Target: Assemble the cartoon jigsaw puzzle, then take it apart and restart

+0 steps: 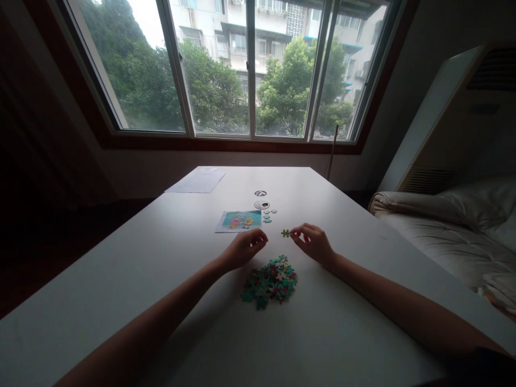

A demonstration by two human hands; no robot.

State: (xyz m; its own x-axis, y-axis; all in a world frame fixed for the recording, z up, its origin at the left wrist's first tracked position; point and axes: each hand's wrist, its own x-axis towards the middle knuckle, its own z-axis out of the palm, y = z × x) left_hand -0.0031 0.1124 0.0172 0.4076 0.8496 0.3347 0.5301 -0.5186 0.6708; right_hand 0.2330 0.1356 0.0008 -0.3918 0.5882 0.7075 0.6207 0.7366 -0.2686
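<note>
Between the thumb and fingers of my right hand (312, 244) is a green and yellow jigsaw puzzle piece (286, 233), pinched at its right side just over the white table. My left hand (244, 248) is loosely bent beside the lower edge of a picture sheet (242, 220); its fingers are apart from the thumb and nothing shows in them. Closer to me lies a heap of loose puzzle pieces (270, 282), mostly green and teal with some red and pale ones. A few separate pieces (267, 217) rest to the right of the sheet.
The white table (169, 247) stretches toward a window. Two round, flat items (262, 205) (260, 193) lie past the sheet. White paper (196, 181) covers part of the far left corner. To the right stands a padded sofa (443, 226).
</note>
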